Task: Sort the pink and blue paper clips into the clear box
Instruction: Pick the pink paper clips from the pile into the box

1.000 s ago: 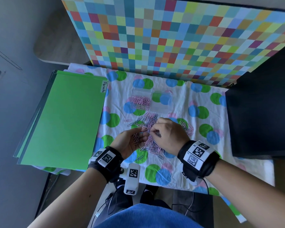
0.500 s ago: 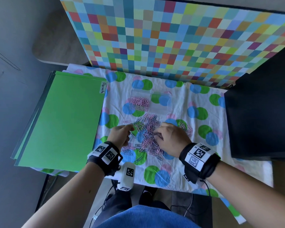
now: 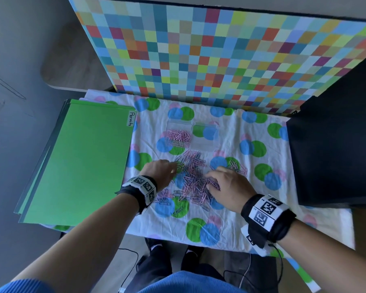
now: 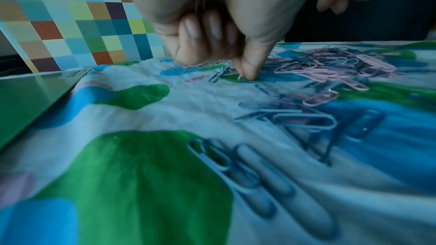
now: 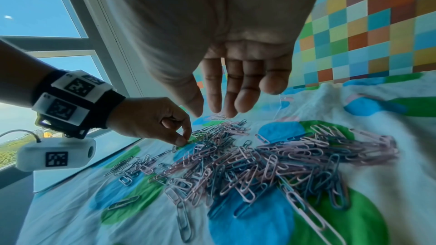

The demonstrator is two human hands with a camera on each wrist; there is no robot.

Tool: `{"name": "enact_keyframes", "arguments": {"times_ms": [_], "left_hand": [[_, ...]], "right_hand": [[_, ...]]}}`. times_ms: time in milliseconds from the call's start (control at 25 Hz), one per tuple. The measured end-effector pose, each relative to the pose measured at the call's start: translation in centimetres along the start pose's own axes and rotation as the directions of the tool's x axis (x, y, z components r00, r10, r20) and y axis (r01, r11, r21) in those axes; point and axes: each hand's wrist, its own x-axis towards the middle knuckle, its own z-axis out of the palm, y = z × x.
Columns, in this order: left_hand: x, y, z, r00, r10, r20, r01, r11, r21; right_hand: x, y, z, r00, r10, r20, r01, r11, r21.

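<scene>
Pink clips sit tucked in the curled fingers of the left hand (image 4: 212,31), and its thumb and forefinger are pressed to the cloth (image 3: 230,127), pinching at one more clip at the pile's left edge. Right hand (image 3: 228,187) hovers over the pile's right side, fingers loosely spread and holding nothing.

Between the two hands lies the pile (image 3: 195,178), pink and blue mixed and tangled, with strays of blue near the left wrist. Just beyond the pile, straight ahead of both hands, sits the box (image 3: 191,134), its long side running left to right. Its left compartment holds pink clips; the right one looks empty. I judge the left hand's load belongs in that left compartment, which lies forward and slightly right of it, nearer to it than to the right hand.

Left of the cloth lies a green folder (image 3: 80,161).
</scene>
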Motion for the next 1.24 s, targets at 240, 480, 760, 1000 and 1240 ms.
{"name": "enact_keyframes", "arguments": {"times_ms": [240,480,760,1000,1240], "left_hand": [[0.8,0.1,-2.4,0.945,-0.327,-0.008,0.226,0.671,-0.706],[6.6,0.9,-9.5,0.967,-0.245,-0.068,0.173,0.831,-0.529],[8.2,0.7,-9.4,0.994,-0.107,0.019,0.109,0.967,-0.229],[3.4,1.8,-7.1,0.969,0.024,-0.247,-0.115,0.925,-0.363],[-4.4,4.1,2.6,0.955,0.282,-0.089,-0.286,0.958,-0.034]], "right_hand": [[-0.5,0.8,0.2,0.999,-0.011,-0.047,0.014,0.998,0.063],[-0.4,1.5,1.0,0.998,-0.03,-0.05,0.037,0.988,0.147],[-0.4,2.3,0.4,0.995,-0.018,-0.097,0.034,0.986,0.163],[-0.1,1.9,1.7,0.998,-0.06,-0.035,0.065,0.988,0.138],[-0.8,1.4,4.9,0.981,-0.164,-0.107,0.158,0.985,-0.065]]}}
